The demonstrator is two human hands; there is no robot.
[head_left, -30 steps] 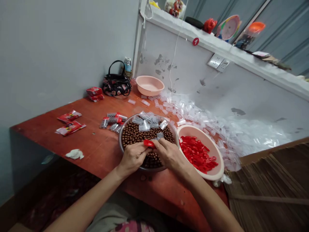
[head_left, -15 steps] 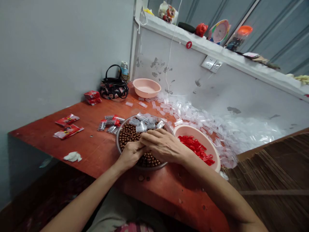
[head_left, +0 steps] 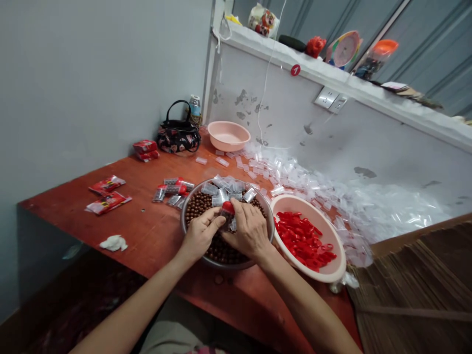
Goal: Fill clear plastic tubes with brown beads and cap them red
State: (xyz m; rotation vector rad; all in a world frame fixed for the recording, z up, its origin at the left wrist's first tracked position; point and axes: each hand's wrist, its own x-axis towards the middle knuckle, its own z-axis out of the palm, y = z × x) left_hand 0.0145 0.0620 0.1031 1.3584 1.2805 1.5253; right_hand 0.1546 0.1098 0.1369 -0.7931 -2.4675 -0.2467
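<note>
Over a metal bowl (head_left: 183, 221) of brown balls (head_left: 199, 204), my left hand (head_left: 202, 231) and my right hand (head_left: 250, 228) are closed on one small clear container with a red cap (head_left: 227, 207). My left thumb and fingers pinch its left side. The right fingers wrap its other side, near the cap. Several clear plastic containers (head_left: 220, 196) lie on the balls at the bowl's far side. Right of the bowl, a pink basin (head_left: 341, 268) holds many red caps (head_left: 302, 241). Filled, red-capped containers (head_left: 171, 189) lie left of the bowl.
Red packets (head_left: 109, 202) and a crumpled white tissue (head_left: 113, 243) lie on the red table (head_left: 147, 231) at left. A black handbag (head_left: 179, 136) and another pink basin (head_left: 228, 142) stand behind. Clear containers (head_left: 317, 182) pile along the wall; stacked cardboard (head_left: 416, 285) sits at right.
My right hand has drawn back and turned, so the red-capped container between my hands now shows. Earlier it was hidden under my fingers. The whole view has shifted slightly.
</note>
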